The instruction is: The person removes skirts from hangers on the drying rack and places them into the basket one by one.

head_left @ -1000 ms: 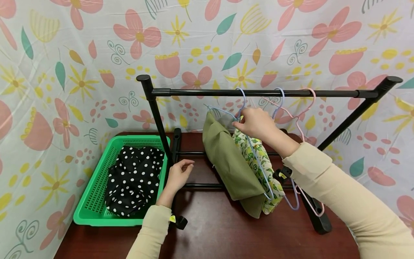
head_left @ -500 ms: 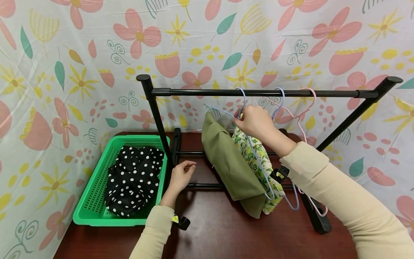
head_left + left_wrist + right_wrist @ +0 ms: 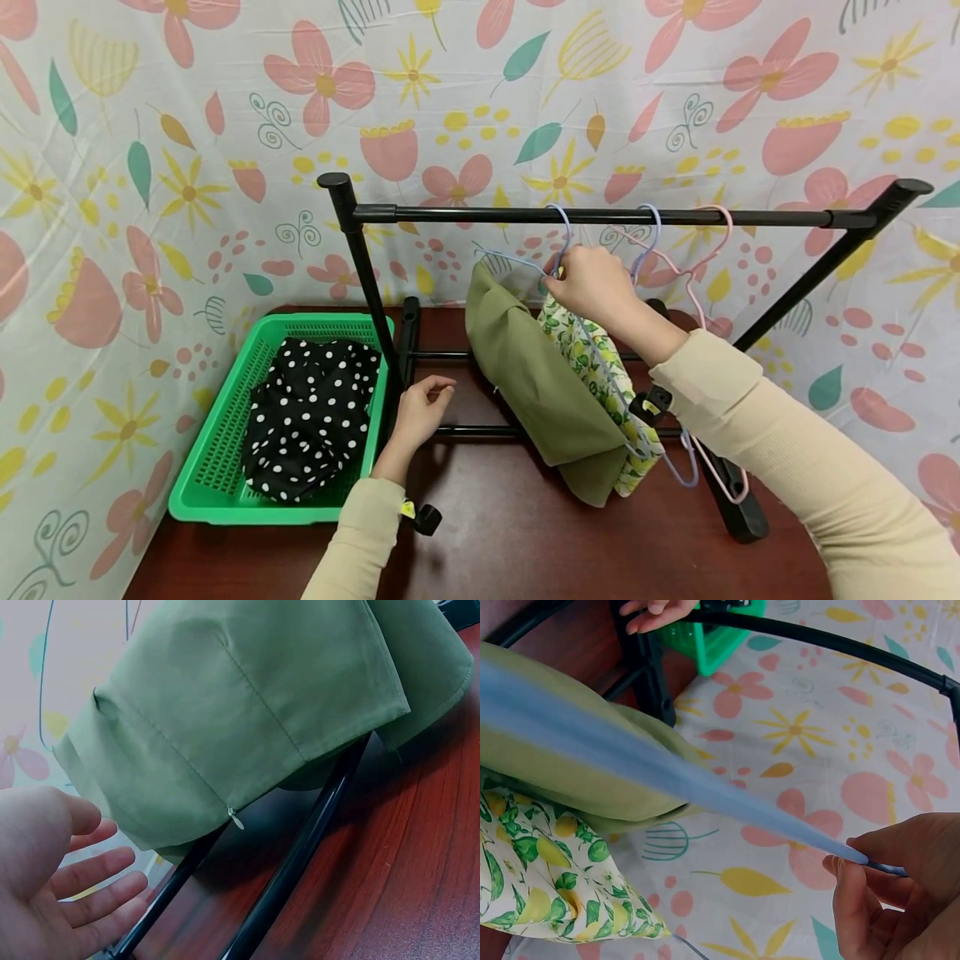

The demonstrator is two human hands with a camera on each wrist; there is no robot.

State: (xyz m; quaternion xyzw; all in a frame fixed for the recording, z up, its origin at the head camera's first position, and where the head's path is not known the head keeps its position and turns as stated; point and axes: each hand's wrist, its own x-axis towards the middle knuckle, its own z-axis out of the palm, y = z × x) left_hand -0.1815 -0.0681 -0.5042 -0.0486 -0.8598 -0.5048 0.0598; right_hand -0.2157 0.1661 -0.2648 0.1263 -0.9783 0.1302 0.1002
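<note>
My right hand pinches the neck of a blue clothes hanger, whose hook sits over the black rail. An olive-green garment hangs on it; a small zipper pull shows at its edge in the left wrist view. Just behind is a white cloth with a lemon print; how it is hung is partly hidden. My left hand hovers left of the green garment, near the rack's left post, its fingers relaxed and holding nothing.
A black clothes rack stands on the dark red table. Another blue hanger and a pink hanger hang to the right. At left, a green basket contains black polka-dot fabric. Behind is a flowered curtain.
The green garment's lower right corner has shifted slightly right, and the held hanger's lower part looks blurred. Both hands have moved slightly right; the right hand keeps its pinch.
</note>
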